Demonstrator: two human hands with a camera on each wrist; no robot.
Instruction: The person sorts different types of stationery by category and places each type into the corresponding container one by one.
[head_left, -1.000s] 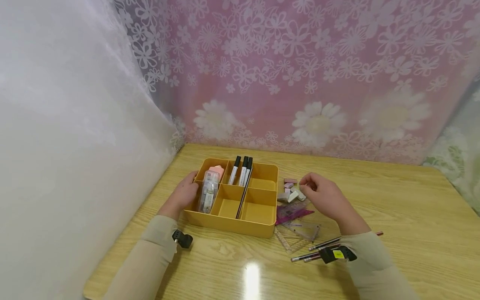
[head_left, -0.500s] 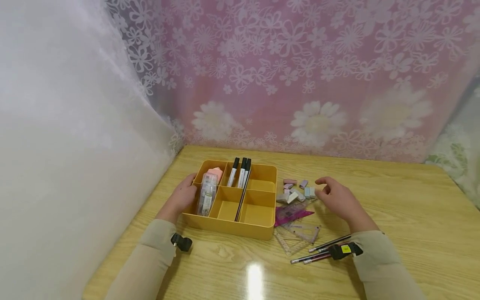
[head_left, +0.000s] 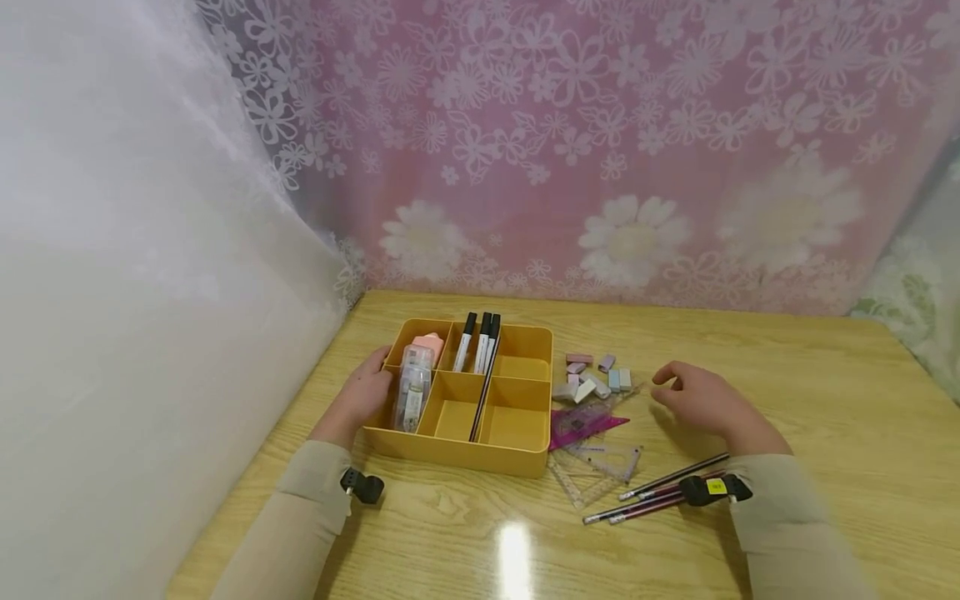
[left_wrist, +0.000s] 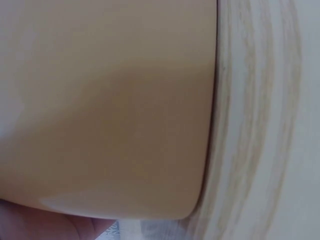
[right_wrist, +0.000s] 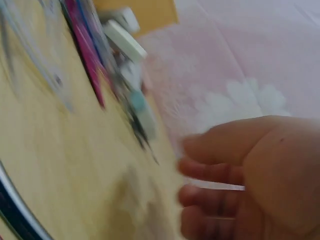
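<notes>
A yellow organizer box [head_left: 457, 452] with several compartments stands on the table. My left hand [head_left: 363, 392] holds its left side at the rim; in the left wrist view the box wall [left_wrist: 110, 110] hides most of that hand. Inside are clear plastic cases [head_left: 412, 396], a peach-coloured item [head_left: 429, 342], black-capped markers [head_left: 463, 348] and a long black pencil [head_left: 483, 396]. My right hand [head_left: 701, 400] hovers right of a group of small erasers [head_left: 585, 389], fingers loosely bent, holding nothing. A blue-and-white eraser [head_left: 615, 381] lies nearest to it; the right wrist view shows the hand [right_wrist: 240, 175] apart from it.
Beside the box lie a magenta set square [head_left: 581, 435] and clear set squares [head_left: 600, 467], partly overlapping. Several pencils [head_left: 652, 497] lie below my right hand, near the wrist camera. A white sheet [head_left: 150, 292] hangs on the left and a pink floral curtain [head_left: 525, 208] behind the table.
My right hand has moved right, away from the erasers, uncovering the blue-and-white eraser and a lilac one. My left hand stays at the box.
</notes>
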